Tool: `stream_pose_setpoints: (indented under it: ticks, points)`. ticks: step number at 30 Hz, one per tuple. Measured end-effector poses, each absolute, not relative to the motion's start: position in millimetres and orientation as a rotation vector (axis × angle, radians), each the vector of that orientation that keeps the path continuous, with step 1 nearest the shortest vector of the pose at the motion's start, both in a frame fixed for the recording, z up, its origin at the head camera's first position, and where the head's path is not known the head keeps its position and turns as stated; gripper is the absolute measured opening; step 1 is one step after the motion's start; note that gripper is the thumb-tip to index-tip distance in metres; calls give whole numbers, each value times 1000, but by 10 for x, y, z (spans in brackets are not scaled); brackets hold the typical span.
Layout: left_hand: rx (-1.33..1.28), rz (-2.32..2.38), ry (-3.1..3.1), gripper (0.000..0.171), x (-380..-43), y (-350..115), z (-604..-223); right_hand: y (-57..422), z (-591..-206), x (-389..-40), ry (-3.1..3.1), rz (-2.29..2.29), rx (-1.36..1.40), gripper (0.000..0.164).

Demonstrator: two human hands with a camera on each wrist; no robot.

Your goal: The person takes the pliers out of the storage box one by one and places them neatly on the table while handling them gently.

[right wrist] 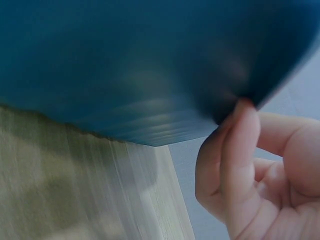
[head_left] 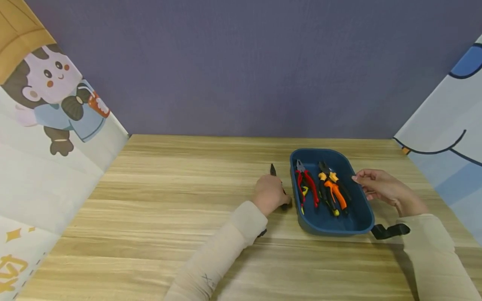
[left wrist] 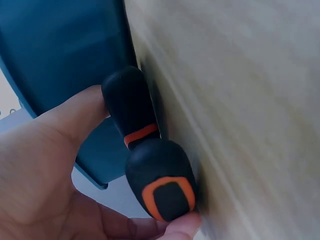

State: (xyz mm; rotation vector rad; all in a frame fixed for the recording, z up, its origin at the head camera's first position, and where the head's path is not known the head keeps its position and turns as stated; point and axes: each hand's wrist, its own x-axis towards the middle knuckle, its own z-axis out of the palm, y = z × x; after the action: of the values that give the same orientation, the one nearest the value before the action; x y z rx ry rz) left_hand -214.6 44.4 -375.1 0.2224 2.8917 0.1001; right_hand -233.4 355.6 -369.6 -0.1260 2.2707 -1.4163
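Pliers [left wrist: 155, 155] in the left hand [head_left: 270, 192], just outside the blue bin's [head_left: 361, 217] left wall, long axis roughly alongside it.
Thumb and fingers clamp both black handles [left wrist: 127, 97]; the right hand [head_left: 385, 188], farther off across the bin, pinches its right rim.

Head cam sits above my side of the blue bin [head_left: 333, 231], facing forward and down, farthest out. My left-wrist cam: close in, left of the bin, rolled sideways, facing its outer side. Right-wrist cam: close in, bin's right, facing the outer side there. Head shares one bin side with each.
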Motion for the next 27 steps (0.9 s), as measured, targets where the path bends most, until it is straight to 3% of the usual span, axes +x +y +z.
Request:
stream_pose_setpoints:
  ticks: [16,27]
  points:
    - [194,-23,2898,55,-2135,510,-3785,3555,-3696,-2336,2281,-1401,-115,14]
    - [197,-23,2911,44,-2139,461,-3764,3557,-3705,-2346,2274,-1411,-126,12]
